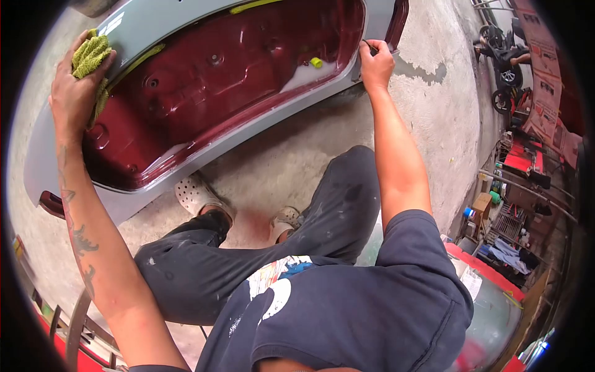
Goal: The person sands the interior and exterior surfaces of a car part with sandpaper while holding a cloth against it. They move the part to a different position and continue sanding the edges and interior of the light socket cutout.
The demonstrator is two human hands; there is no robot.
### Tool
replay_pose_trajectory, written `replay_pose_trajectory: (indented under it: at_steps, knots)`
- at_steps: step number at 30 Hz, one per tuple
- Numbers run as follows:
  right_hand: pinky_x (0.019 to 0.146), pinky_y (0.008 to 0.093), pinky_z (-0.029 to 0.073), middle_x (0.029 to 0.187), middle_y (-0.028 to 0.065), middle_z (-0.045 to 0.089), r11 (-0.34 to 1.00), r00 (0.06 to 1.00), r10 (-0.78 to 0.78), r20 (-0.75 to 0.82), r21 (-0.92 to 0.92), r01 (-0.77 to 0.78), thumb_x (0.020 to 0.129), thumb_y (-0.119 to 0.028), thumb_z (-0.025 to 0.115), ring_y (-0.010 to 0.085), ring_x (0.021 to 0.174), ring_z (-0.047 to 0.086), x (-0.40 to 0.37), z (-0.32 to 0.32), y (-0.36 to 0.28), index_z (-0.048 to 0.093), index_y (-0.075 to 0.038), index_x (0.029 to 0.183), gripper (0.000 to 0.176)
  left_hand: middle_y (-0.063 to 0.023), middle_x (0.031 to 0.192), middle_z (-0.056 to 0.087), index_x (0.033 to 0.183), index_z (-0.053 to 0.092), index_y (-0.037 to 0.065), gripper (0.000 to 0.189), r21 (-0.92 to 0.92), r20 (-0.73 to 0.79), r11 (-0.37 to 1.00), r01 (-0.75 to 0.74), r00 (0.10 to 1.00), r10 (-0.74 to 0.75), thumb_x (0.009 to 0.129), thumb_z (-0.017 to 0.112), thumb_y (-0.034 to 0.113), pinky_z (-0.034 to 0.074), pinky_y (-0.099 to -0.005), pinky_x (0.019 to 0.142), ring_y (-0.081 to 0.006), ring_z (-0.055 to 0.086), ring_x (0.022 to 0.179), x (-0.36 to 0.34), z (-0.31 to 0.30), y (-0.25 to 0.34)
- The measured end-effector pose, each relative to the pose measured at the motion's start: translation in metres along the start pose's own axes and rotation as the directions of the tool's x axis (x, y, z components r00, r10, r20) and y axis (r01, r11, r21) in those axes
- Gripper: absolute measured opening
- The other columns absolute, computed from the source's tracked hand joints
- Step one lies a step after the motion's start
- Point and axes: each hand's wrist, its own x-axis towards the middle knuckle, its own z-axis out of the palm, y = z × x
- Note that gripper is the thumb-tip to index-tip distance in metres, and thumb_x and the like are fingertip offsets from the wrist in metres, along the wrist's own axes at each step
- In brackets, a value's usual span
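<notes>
A grey car body panel (229,137) with a dark red recessed inner side lies at the top of the view. My left hand (73,93) is closed around a yellow-green microfibre cloth (90,57) at the panel's left edge; part of the cloth hangs below the palm. At the panel's right end my right hand (377,67) is pinched, fingertips close to the grey rim. Something small and dark shows between those fingers, too little of it to name. Milky liquid (304,77) pools in the recess, beside a small bright yellow-green piece (316,62).
Yellow-green strips (141,64) run along the recess's upper edge. My feet, in perforated clogs (197,193), stand on the concrete floor (434,111) just below the panel. Off to the right are a motorbike (509,74), a cardboard box (482,201) and cluttered racks.
</notes>
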Motion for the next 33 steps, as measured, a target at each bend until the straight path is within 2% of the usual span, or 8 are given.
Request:
replay_pose_trajectory:
  at_steps: [8, 11, 17, 20, 23, 25, 28, 33]
  knots:
    - [0.080, 0.0408, 0.055, 0.092, 0.0141, 0.075, 0.933, 0.935, -0.233, 0.265, -0.211, 0.292, 0.088, -0.030, 0.073, 0.0335, 0.087, 0.072, 0.049, -0.018, -0.007, 0.072, -0.006, 0.098, 0.026, -0.0095, 0.128, 0.066, 0.136, 0.064, 0.020, 0.059, 0.035, 0.004, 0.999, -0.003, 1.000, 0.003, 0.084, 0.079, 0.044, 0.048, -0.0376, 0.101, -0.0263, 0.065, 0.117, 0.000, 0.000, -0.001]
    - [0.080, 0.0407, 0.055, 0.093, 0.0139, 0.075, 0.981, 0.978, -0.123, 0.167, -0.129, 0.145, 0.088, -0.032, 0.073, 0.0331, 0.088, 0.072, 0.065, -0.014, -0.011, 0.073, -0.007, 0.099, 0.027, -0.0099, 0.129, 0.066, 0.136, 0.064, 0.020, 0.059, 0.045, 0.022, 0.999, 0.025, 0.999, -0.026, 0.084, 0.079, 0.044, 0.048, -0.0372, 0.101, -0.0260, 0.064, 0.118, 0.001, -0.002, 0.001]
    - [0.080, 0.0388, 0.055, 0.094, 0.0124, 0.075, 0.984, 0.976, -0.135, 0.173, -0.095, 0.153, 0.082, -0.043, 0.080, 0.0305, 0.087, 0.072, 0.062, -0.007, 0.011, 0.072, -0.006, 0.102, 0.043, -0.0107, 0.130, 0.066, 0.136, 0.064, 0.019, 0.060, 0.001, 0.043, 0.998, 0.056, 0.998, -0.056, 0.083, 0.079, 0.044, 0.047, -0.0370, 0.102, -0.0260, 0.064, 0.118, 0.001, 0.000, 0.002]
    - [0.081, 0.0399, 0.053, 0.095, 0.0142, 0.067, 0.970, 0.955, 0.243, 0.171, -0.049, -0.238, 0.072, -0.051, 0.088, 0.0266, 0.087, 0.065, 0.038, -0.008, 0.023, 0.058, -0.001, 0.105, 0.067, -0.0105, 0.129, 0.067, 0.136, 0.064, 0.019, 0.060, 0.012, 0.017, 0.998, 0.054, 0.998, -0.055, 0.083, 0.079, 0.043, 0.047, -0.0371, 0.102, -0.0261, 0.064, 0.118, 0.001, -0.001, 0.002]
    - [0.079, 0.0407, 0.052, 0.091, 0.0115, 0.065, 0.898, 0.906, 0.411, 0.097, 0.127, -0.421, 0.071, -0.051, 0.089, 0.0256, 0.082, 0.062, 0.019, -0.007, 0.022, 0.058, -0.001, 0.100, 0.065, -0.0102, 0.127, 0.067, 0.135, 0.064, 0.019, 0.060, 0.006, 0.008, 0.999, 0.043, 0.999, -0.043, 0.083, 0.080, 0.043, 0.047, -0.0373, 0.101, -0.0263, 0.064, 0.118, 0.001, -0.001, 0.003]
    - [0.078, 0.0415, 0.052, 0.090, 0.0131, 0.065, 0.914, 0.919, 0.387, 0.073, 0.099, -0.393, 0.071, -0.050, 0.089, 0.0295, 0.081, 0.062, 0.007, -0.009, 0.010, 0.057, -0.001, 0.100, 0.066, -0.0102, 0.127, 0.067, 0.135, 0.064, 0.019, 0.059, 0.004, 0.010, 0.999, 0.040, 0.999, -0.040, 0.083, 0.080, 0.043, 0.047, -0.0373, 0.101, -0.0265, 0.064, 0.117, 0.001, -0.001, 0.004]
    - [0.085, 0.0458, 0.051, 0.096, 0.0182, 0.062, 0.983, 0.994, -0.097, 0.044, -0.155, 0.102, 0.076, -0.040, 0.087, 0.0391, 0.092, 0.062, -0.012, 0.003, 0.008, 0.055, 0.002, 0.107, 0.062, -0.0116, 0.123, 0.069, 0.135, 0.065, 0.018, 0.059, 0.032, -0.017, 0.999, 0.014, 1.000, -0.013, 0.083, 0.080, 0.041, 0.048, -0.0370, 0.100, -0.0273, 0.065, 0.115, 0.002, -0.001, 0.004]
    - [0.099, 0.0465, 0.047, 0.115, 0.0228, 0.058, 0.980, 0.986, -0.169, 0.012, -0.103, 0.169, 0.083, -0.019, 0.078, 0.0429, 0.109, 0.056, -0.035, 0.003, -0.004, 0.051, 0.001, 0.125, 0.054, -0.0123, 0.128, 0.067, 0.136, 0.063, 0.014, 0.058, 0.048, 0.008, 0.998, 0.039, 0.999, -0.040, 0.085, 0.080, 0.034, 0.048, -0.0360, 0.102, -0.0253, 0.064, 0.118, 0.001, -0.003, 0.012]
